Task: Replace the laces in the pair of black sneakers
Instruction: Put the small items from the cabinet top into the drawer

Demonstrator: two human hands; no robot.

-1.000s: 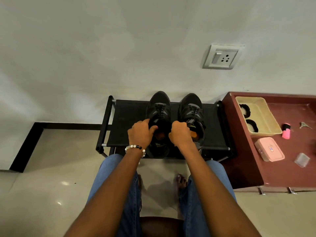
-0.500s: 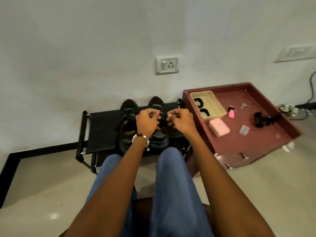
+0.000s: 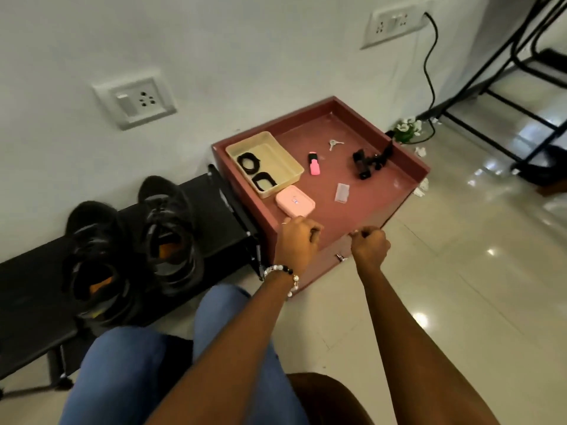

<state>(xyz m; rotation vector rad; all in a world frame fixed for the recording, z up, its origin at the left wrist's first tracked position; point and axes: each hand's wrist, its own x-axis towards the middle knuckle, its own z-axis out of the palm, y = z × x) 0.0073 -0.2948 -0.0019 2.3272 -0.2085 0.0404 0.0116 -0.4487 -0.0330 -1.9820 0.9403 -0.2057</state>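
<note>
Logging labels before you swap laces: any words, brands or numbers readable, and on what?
None can be read.
Pink case: small mark on the lid, blurred.
Black sneakers: no legible brand.
Wall sockets: no text visible.

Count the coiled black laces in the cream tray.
2. One coiled lace lies at the tray's wall-side end; the other lies beside it, nearer the pink case. None looks hidden.
</note>
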